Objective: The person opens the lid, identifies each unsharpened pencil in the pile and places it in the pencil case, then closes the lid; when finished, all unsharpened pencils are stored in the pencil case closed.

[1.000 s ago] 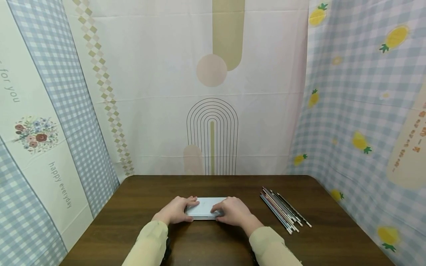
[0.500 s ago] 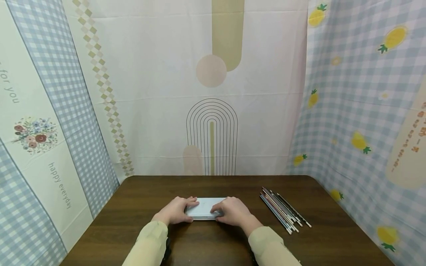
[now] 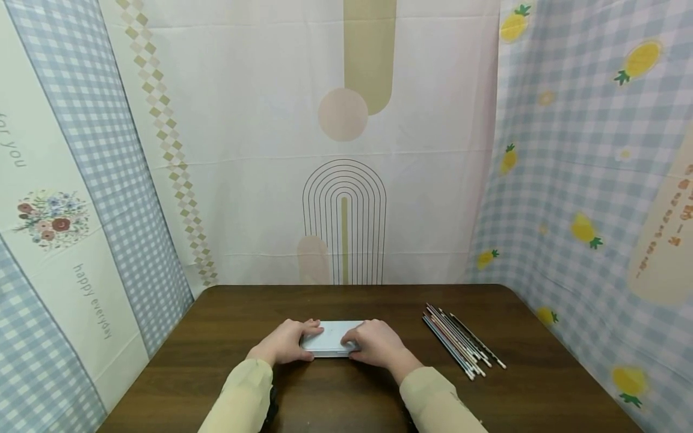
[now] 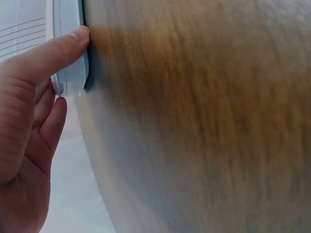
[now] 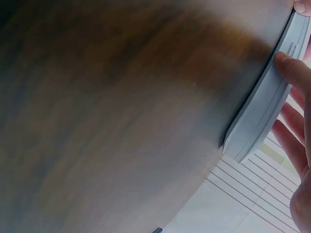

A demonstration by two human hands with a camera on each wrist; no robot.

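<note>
A flat white rectangular case (image 3: 330,338) lies on the dark wooden table (image 3: 335,397), long side toward me. My left hand (image 3: 284,341) grips its left end, thumb on the near side and fingers at the top and far side. At the right part, my right hand (image 3: 379,346) holds the case with the thumb on the near side and the index finger bent over the top. In the left wrist view, the left thumb (image 4: 63,51) presses the side of the case. The right wrist view shows a seam along the case side (image 5: 262,116) near the right thumb (image 5: 291,68).
Several pencils (image 3: 460,340) with white ends lie in a loose bundle on the table, right of my right hand. A patterned cloth (image 3: 260,150) hangs behind the table, with checked cloths (image 3: 585,144) at both sides.
My right hand and forearm have shifted slightly left along the case. The left hand keeps its place, and the case and pencils stay where they were.
</note>
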